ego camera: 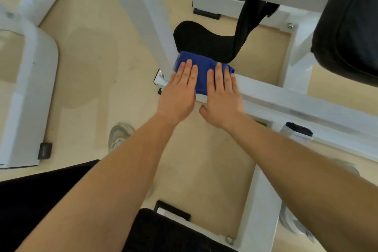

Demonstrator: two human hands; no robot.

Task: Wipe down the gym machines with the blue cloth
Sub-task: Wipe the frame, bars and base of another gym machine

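Blue cloth (201, 67) sits folded on the low white frame bar (286, 98) of the gym machine, right at the corner where the upright post (147, 16) meets it, just in front of the black pad (206, 41). Both hands are flat on it: left hand (180, 92) on its left part, right hand (222, 98) on its right, fingers straight and close together (no curl, no pinch, just pressing down). A strip of blue shows between them.
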